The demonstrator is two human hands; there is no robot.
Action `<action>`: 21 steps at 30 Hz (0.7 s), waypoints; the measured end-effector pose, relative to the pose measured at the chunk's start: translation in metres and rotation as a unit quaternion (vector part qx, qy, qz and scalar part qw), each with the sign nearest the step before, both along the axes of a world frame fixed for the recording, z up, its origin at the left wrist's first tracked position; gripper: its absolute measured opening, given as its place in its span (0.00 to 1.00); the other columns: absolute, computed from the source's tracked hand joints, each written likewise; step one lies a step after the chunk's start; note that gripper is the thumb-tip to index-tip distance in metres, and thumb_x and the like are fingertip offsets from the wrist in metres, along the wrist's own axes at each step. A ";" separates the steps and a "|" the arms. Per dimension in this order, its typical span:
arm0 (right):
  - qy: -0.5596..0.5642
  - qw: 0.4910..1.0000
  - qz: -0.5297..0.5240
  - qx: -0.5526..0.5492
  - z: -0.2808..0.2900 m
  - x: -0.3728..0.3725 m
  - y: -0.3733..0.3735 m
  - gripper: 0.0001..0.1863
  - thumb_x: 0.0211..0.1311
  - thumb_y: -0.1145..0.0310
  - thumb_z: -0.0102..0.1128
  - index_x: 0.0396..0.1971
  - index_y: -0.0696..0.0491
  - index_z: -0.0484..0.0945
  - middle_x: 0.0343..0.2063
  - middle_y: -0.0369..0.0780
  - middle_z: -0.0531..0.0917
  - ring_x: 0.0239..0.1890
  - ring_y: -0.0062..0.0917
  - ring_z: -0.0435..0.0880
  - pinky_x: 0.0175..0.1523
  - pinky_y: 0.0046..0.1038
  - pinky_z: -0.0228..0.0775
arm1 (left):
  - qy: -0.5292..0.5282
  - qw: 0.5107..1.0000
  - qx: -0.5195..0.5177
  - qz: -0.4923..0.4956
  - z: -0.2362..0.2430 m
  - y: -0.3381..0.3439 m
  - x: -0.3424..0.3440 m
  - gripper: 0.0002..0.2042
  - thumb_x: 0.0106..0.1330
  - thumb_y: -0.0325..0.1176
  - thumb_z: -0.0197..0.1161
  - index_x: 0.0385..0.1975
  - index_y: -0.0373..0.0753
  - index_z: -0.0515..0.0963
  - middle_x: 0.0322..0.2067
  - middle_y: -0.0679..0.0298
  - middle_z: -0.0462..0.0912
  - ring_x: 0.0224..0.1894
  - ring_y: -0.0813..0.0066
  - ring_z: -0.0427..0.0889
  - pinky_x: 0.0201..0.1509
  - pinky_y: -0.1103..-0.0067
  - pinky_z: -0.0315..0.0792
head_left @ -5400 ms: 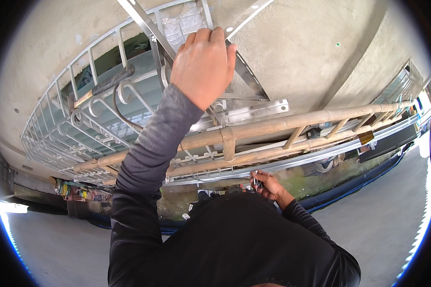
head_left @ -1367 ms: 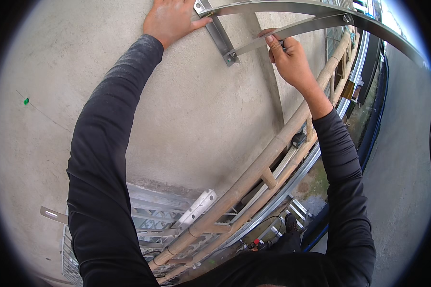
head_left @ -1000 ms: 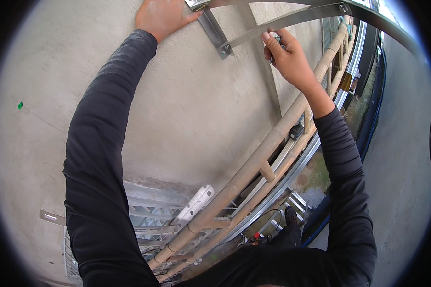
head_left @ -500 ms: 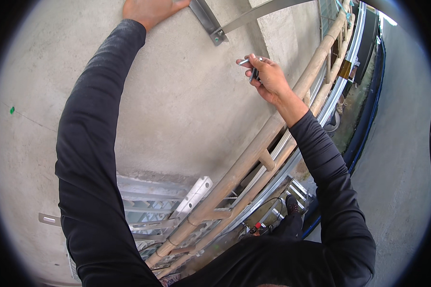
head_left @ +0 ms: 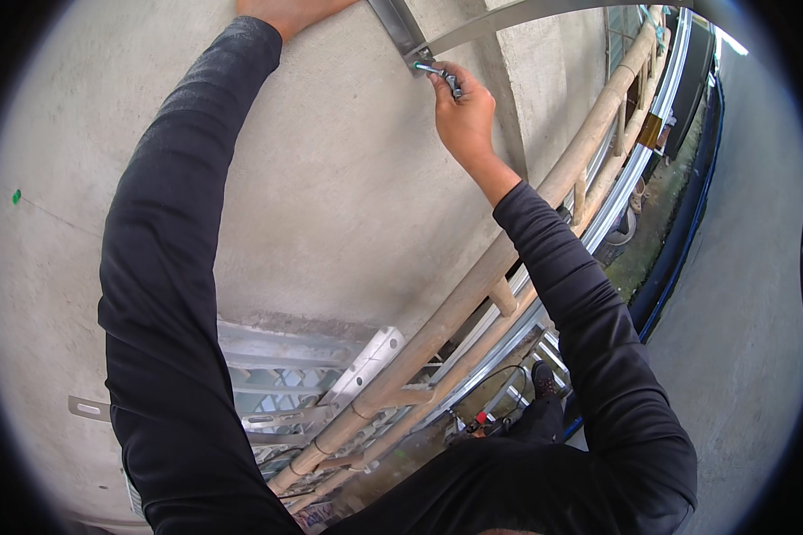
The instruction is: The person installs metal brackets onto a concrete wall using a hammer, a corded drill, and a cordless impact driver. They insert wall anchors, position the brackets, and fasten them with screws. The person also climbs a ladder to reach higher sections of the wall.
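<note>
My right hand (head_left: 467, 111) pinches a shiny metal anchor bolt (head_left: 429, 69) between thumb and fingers. The bolt's tip meets the hole at the lower end of a grey steel angle bracket (head_left: 396, 25) on the concrete wall (head_left: 348, 178); how far in it sits, I cannot tell. More small metal hardware (head_left: 455, 86) shows among the same fingers. At the top edge, my left hand (head_left: 296, 11) lies against the wall beside the bracket, its fingers mostly cut off by the frame. A curved-looking steel bar (head_left: 526, 18) joins the bracket from the right.
Wooden scaffold poles (head_left: 446, 334) run diagonally below my right arm, with metal channels (head_left: 638, 160) beyond them. A white perforated metal strip (head_left: 361, 367) stands near a window grille (head_left: 281, 383). A slotted metal tab (head_left: 89, 407) juts out at left. A ladder (head_left: 553, 352) is below.
My right hand has moved up and left from open air to the bracket's lower end, bringing the anchor bolt to its hole. The left hand has slipped slightly further out at the top.
</note>
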State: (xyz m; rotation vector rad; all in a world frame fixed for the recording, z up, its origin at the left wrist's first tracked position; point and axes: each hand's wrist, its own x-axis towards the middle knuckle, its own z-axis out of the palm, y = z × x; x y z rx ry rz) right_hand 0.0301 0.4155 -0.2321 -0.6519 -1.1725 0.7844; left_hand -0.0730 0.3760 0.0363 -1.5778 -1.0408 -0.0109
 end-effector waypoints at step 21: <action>-0.326 0.943 -0.066 0.012 0.036 0.021 0.008 0.26 0.76 0.51 0.58 0.31 0.61 0.83 0.27 0.55 0.87 0.33 0.53 0.90 0.40 0.49 0.82 | -0.004 0.999 0.053 -0.005 -0.010 0.001 0.001 0.41 0.54 0.61 0.75 0.59 0.32 0.76 0.59 0.48 0.77 0.73 0.51 0.68 0.81 0.43 0.47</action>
